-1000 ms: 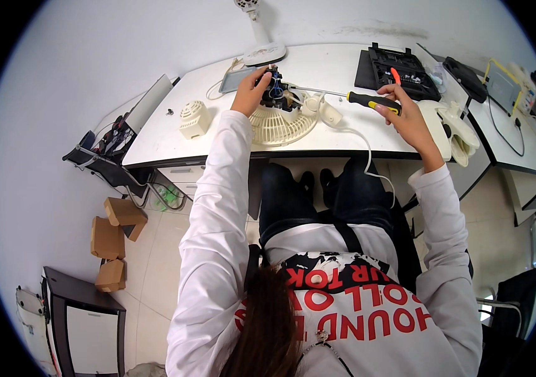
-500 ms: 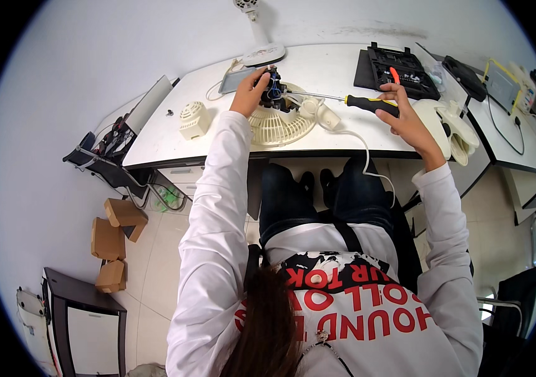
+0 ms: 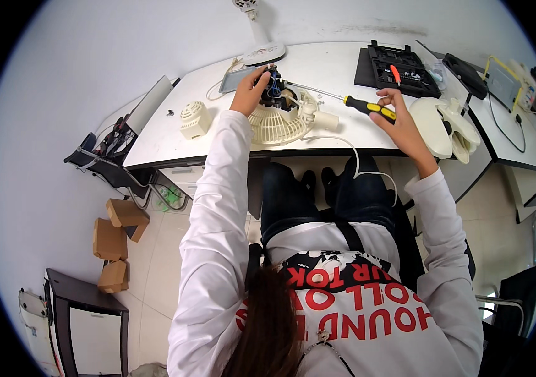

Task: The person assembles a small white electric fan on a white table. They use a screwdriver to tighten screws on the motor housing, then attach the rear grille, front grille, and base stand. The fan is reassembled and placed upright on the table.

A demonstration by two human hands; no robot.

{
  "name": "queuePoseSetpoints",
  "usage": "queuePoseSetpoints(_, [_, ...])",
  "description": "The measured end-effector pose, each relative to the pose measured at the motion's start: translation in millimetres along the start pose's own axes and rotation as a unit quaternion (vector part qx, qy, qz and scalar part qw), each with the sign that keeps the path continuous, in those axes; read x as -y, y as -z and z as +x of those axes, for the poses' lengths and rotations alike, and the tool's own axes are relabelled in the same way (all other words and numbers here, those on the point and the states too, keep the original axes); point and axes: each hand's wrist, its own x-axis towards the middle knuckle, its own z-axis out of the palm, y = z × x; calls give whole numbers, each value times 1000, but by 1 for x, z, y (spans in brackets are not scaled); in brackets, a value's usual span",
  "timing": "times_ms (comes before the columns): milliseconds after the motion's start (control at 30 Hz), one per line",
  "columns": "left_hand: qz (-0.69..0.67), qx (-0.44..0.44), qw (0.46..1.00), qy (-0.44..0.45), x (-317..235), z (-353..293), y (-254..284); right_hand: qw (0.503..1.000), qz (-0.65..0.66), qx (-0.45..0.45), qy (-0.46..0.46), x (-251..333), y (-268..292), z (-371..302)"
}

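Observation:
My left hand (image 3: 250, 94) is closed on the side of an exposed fan motor (image 3: 288, 99), with dark parts and blue wires showing. The motor rests over a cream, round fan grille (image 3: 275, 130) near the front edge of the table. In my right hand (image 3: 402, 123) is a screwdriver (image 3: 367, 107) with a black and yellow handle, its long shaft pointing left. The tip reaches the upper right of the motor; whether it touches a screw is too small to tell. A cream neck piece (image 3: 325, 120) sticks out at the motor's right.
A cream motor cover (image 3: 194, 120) stands left of the grille, and a grey tray (image 3: 238, 82) lies behind my left hand. Far right are an open black toolbox (image 3: 400, 63) and cream fan parts (image 3: 430, 125). A white cord (image 3: 357, 151) droops over the table edge.
The neck piece has swung down and level to the right, baring more of the motor. The screwdriver's tip has shifted farther back and the cord has slid left. My left hand keeps its place.

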Motion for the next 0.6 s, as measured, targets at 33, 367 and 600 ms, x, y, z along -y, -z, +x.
queuePoseSetpoints(33, [0,-2,1000,0,0,1,-1,998,-13,-30,46,-4,1,2])
queuePoseSetpoints(367, [8,-9,1000,7,-12,-5,-2,988,-25,56,-142,-3,6,15])
queuePoseSetpoints(600, [23,-14,1000,-11,-6,-3,-1,997,-79,8,-10,3,5,4])
